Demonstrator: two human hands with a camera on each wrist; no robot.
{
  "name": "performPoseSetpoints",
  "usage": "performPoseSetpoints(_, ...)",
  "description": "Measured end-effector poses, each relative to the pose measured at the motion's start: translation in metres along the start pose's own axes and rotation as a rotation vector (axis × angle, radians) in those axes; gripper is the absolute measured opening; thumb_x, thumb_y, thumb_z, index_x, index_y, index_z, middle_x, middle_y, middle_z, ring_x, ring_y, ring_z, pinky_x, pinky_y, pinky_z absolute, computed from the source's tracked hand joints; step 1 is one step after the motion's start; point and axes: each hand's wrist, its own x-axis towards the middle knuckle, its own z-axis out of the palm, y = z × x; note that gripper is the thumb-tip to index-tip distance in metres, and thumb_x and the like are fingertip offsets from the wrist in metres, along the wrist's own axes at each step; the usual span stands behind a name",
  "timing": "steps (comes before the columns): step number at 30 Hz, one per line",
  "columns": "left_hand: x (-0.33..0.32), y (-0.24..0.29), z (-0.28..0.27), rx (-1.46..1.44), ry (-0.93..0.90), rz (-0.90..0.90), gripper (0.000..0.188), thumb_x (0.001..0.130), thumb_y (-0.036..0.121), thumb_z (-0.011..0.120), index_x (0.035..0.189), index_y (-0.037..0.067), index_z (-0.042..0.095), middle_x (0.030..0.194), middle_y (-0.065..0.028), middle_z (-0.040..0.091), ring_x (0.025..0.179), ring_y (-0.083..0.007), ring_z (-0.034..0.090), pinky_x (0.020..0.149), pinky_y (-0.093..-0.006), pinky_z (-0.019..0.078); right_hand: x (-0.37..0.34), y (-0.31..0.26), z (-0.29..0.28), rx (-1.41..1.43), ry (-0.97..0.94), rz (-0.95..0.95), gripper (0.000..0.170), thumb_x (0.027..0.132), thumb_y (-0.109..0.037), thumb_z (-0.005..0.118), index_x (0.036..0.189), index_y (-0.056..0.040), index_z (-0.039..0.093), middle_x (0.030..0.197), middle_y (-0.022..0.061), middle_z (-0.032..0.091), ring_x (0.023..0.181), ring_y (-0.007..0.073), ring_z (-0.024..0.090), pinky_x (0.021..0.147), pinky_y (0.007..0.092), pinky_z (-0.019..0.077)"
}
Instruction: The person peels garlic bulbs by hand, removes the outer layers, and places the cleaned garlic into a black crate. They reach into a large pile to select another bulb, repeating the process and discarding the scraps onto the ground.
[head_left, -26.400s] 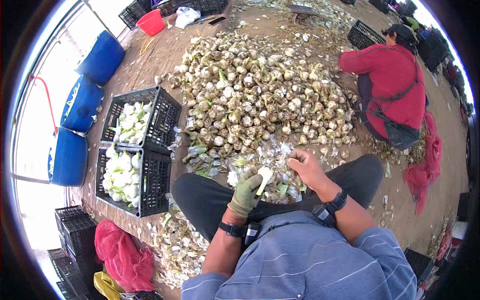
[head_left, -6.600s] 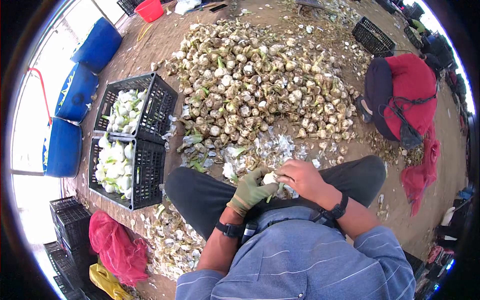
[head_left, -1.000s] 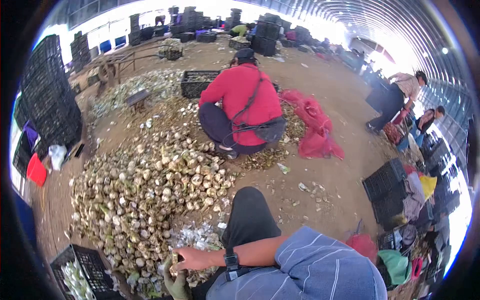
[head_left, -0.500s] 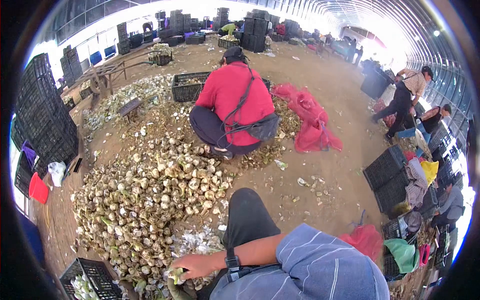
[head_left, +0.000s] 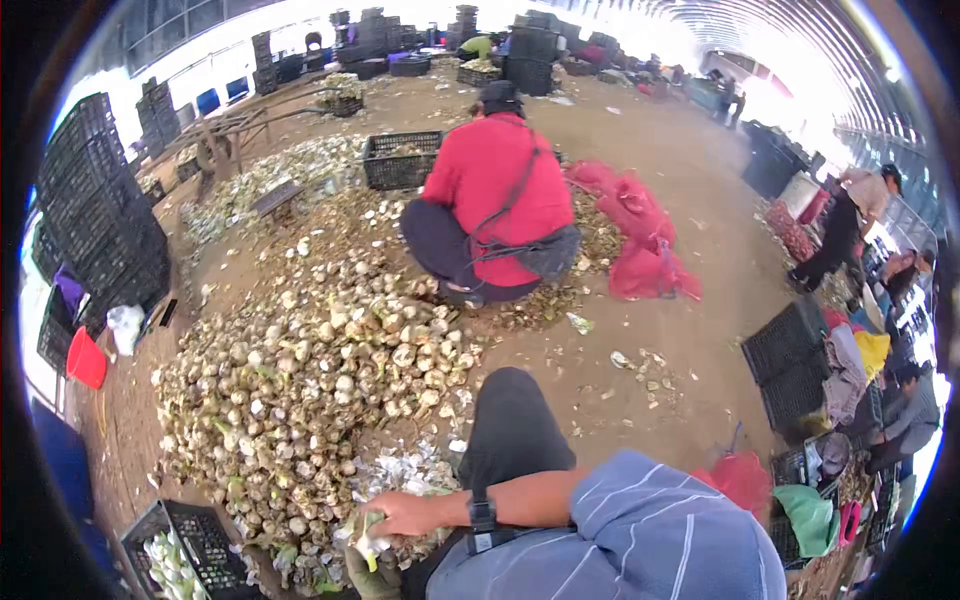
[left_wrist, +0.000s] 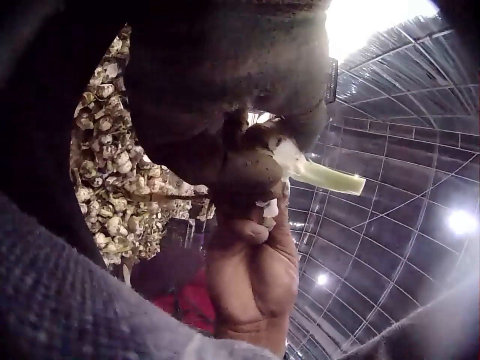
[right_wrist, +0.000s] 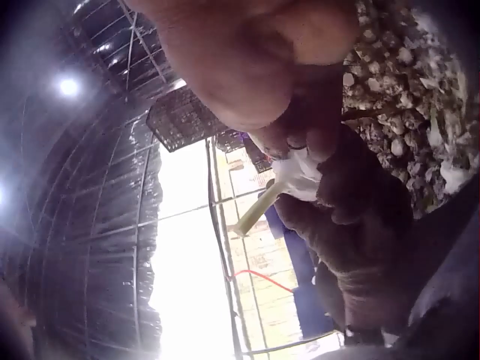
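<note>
My left hand (head_left: 372,578), in a dull green glove, grips a white garlic bulb (right_wrist: 298,176) with a pale green stem stub sticking out. My bare right hand (head_left: 400,513) meets it from the other side, its fingertips pinching at the bulb's papery skin. Seen from the left wrist, the stem (left_wrist: 330,178) juts past the gloved fingers, and a white scrap of skin (left_wrist: 266,204) clings near the right thumb. Much of the bulb is hidden between both hands. Just ahead lies a large heap of unpeeled garlic (head_left: 310,390), with loose white peelings (head_left: 410,475) beside my knee.
A black crate of cleaned garlic (head_left: 215,550) stands at lower left. A person in red (head_left: 505,200) squats beyond the heap, near a red mesh sack (head_left: 635,235). A red bucket (head_left: 87,358) and stacked crates (head_left: 100,210) line the left; more crates (head_left: 785,365) stand right.
The head view has swung from the crates at left toward the hall. Over the last second both hands stay together on the bulb, whose stem now shows. A far person at right has shifted.
</note>
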Motion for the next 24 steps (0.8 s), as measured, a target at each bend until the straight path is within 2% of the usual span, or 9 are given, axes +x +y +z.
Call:
performPoseSetpoints(2,0.004,0.002,-0.017,0.139,-0.145,-0.028,0.048,0.097,0.043,0.051,0.123,0.003,0.056,0.103,-0.0073,0.066,0.083,-0.0135,0.066,0.058,-0.0223,0.0561,-0.009,-0.001,0.008,0.179,0.085,-0.015,0.040,0.093,-0.024,0.065,0.122,0.0017,0.055,0.091,0.0083,0.065,0.063,0.0169,0.062,0.052,0.0329,0.0499)
performPoseSetpoints(3,0.005,-0.005,-0.020,0.092,0.009,0.036,0.045,0.093,0.035,0.055,0.122,0.001,0.056,0.102,-0.0081,0.066,0.078,-0.0176,0.065,0.059,-0.0265,0.0526,0.003,0.021,0.008,0.126,0.178,-0.051,0.042,0.093,-0.021,0.065,0.125,0.0021,0.054,0.092,0.0087,0.065,0.064,0.0170,0.062,0.054,0.0322,0.0499)
performPoseSetpoints(4,-0.002,0.005,-0.009,0.051,-0.223,0.060,0.044,0.090,0.032,0.058,0.120,0.000,0.058,0.101,-0.0093,0.067,0.080,-0.0190,0.065,0.063,-0.0284,0.0537,0.017,0.044,0.011,0.078,0.256,-0.084,0.043,0.093,-0.019,0.065,0.128,0.0026,0.052,0.093,0.0090,0.065,0.066,0.0170,0.061,0.055,0.0314,0.0499)
performPoseSetpoints(6,0.004,0.001,-0.016,0.150,-0.199,0.134,0.043,0.083,0.024,0.057,0.113,-0.007,0.060,0.105,-0.0130,0.067,0.087,-0.0215,0.065,0.078,-0.0326,0.0541,0.013,0.039,0.009,0.155,0.243,-0.178,0.049,0.093,-0.020,0.065,0.131,0.0063,0.049,0.093,0.0084,0.066,0.065,0.0159,0.059,0.056,0.0298,0.0494)
performPoseSetpoints(10,-0.002,0.011,-0.023,0.275,-0.211,0.161,0.054,0.081,0.025,0.058,0.123,-0.009,0.053,0.103,-0.0125,0.065,0.083,-0.0191,0.066,0.069,-0.0300,0.0559,0.007,0.013,0.009,0.598,0.386,0.034,0.035,0.091,-0.012,0.067,0.117,0.0068,0.053,0.084,0.0094,0.063,0.064,0.0152,0.061,0.053,0.0286,0.0520)
performPoseSetpoints(12,0.009,0.005,-0.032,-0.102,-0.369,-0.026,0.060,0.082,0.031,0.061,0.126,-0.009,0.050,0.099,-0.0119,0.065,0.077,-0.0169,0.066,0.060,-0.0263,0.0548,0.007,0.009,0.001,0.469,0.403,0.007,0.026,0.092,-0.010,0.064,0.112,0.0021,0.053,0.084,0.0071,0.061,0.061,0.0132,0.059,0.056,0.0311,0.0562)
performPoseSetpoints(19,0.006,0.011,-0.032,-0.153,-0.503,-0.071,0.061,0.081,0.046,0.072,0.115,-0.002,0.056,0.088,-0.0128,0.064,0.063,-0.0129,0.057,0.046,-0.0207,0.0401,0.007,-0.019,0.024,0.584,0.600,-0.127,0.007,0.094,-0.006,0.057,0.100,-0.0021,0.056,0.081,0.0032,0.062,0.059,0.0117,0.058,0.048,0.0257,0.0478)
performPoseSetpoints(22,-0.007,0.020,-0.036,-0.121,-0.483,-0.008,0.052,0.083,0.044,0.071,0.110,0.001,0.058,0.084,-0.0112,0.063,0.063,-0.0149,0.057,0.045,-0.0204,0.0389,0.010,-0.038,-0.022,0.559,0.796,-0.330,0.006,0.094,-0.007,0.056,0.099,-0.0044,0.057,0.081,0.0040,0.062,0.061,0.0118,0.058,0.048,0.0253,0.0463)
performPoseSetpoints(24,-0.006,0.020,-0.038,0.090,-0.381,0.107,0.050,0.088,0.045,0.067,0.110,0.001,0.058,0.086,-0.0067,0.061,0.067,-0.0127,0.056,0.054,-0.0226,0.0432,0.008,-0.032,-0.033,-0.142,0.469,-0.246,0.024,0.090,-0.012,0.061,0.113,-0.0043,0.058,0.086,0.0073,0.064,0.068,0.0138,0.062,0.057,0.0279,0.0504)
